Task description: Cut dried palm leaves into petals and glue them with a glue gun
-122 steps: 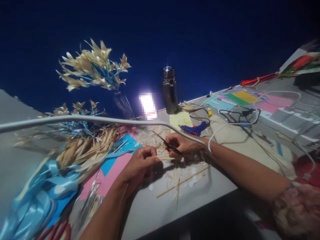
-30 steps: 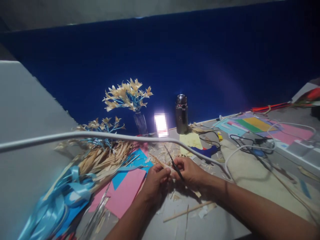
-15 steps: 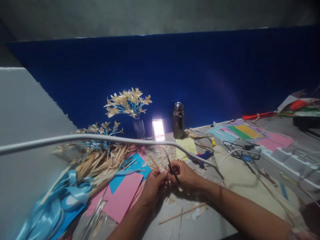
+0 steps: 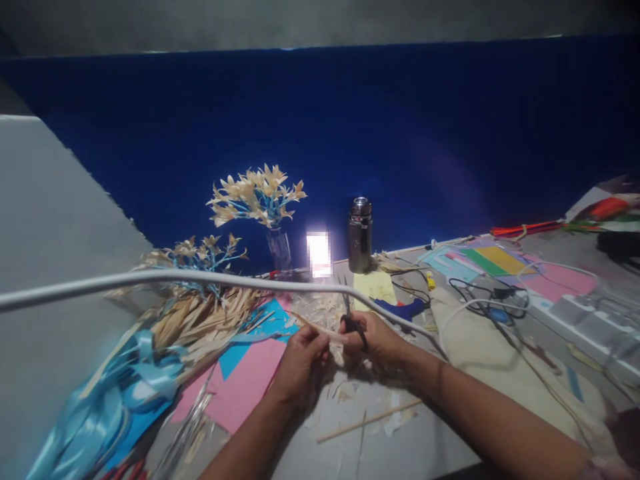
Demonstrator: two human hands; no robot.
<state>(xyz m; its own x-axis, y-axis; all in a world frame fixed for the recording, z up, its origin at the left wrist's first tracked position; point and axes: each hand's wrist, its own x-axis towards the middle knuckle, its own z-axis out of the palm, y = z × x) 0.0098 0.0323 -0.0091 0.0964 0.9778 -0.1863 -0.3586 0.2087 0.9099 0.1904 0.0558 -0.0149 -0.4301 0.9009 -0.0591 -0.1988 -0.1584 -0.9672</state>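
Pale straw strip [image 4: 313,325] sits pinched in my left grip [image 4: 300,363], which is closed tight on it just above the worktop [image 4: 435,437]. My right grip [image 4: 377,340], just beside it, is wrapped around small black scissors [image 4: 350,319], blades pointing away.

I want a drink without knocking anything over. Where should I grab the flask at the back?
Probably round its middle, coming from the front. The flask stands upright, a plain cylinder, with the blue wall close behind and a bright light on its left; the yellow paper in front lies flat.
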